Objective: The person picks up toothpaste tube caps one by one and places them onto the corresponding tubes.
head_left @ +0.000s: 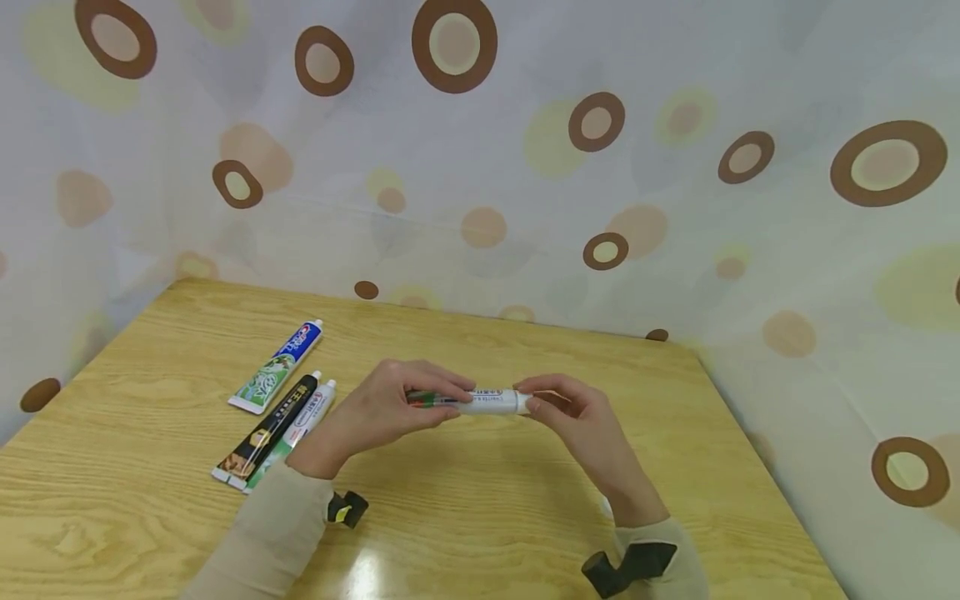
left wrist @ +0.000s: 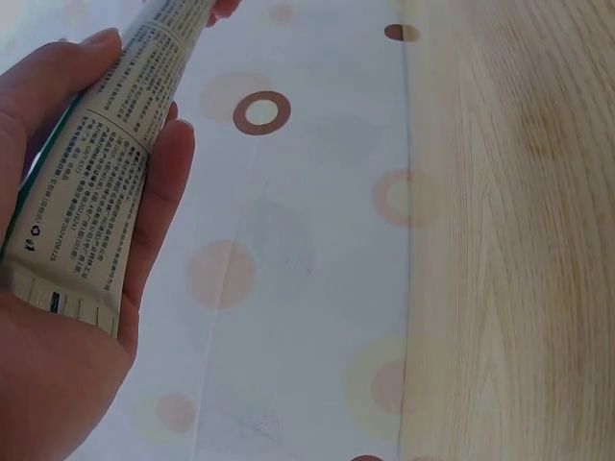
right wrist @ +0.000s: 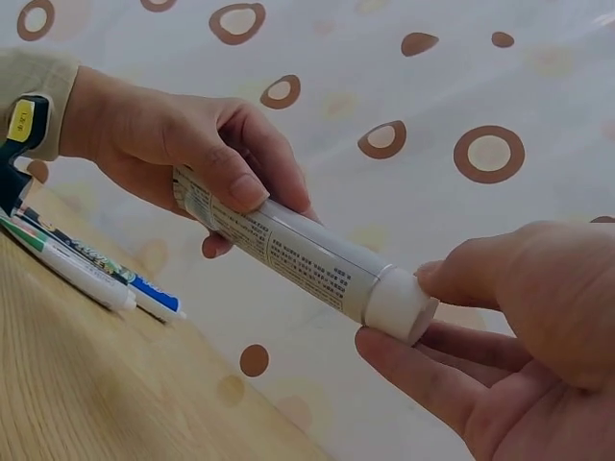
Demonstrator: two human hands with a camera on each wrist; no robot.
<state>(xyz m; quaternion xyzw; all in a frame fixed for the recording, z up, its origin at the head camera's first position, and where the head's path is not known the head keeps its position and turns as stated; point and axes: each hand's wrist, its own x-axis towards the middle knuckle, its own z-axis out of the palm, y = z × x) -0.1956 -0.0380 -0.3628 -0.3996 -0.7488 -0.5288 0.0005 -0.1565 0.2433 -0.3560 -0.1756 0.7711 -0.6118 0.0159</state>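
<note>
A white toothpaste tube with a green part near its tail is held level above the table. My left hand grips its body, thumb on one side and fingers on the other. In the left wrist view, small printed text covers the tube's side facing the camera, and the flat tail end lies at the palm. My right hand pinches the white cap between thumb and fingers. The cap sits on the tube's end.
On the wooden table at left lie a blue-green toothpaste tube, a black one and a white-green one. A small white thing lies partly hidden by my right wrist. A patterned cloth surrounds the table's back and sides.
</note>
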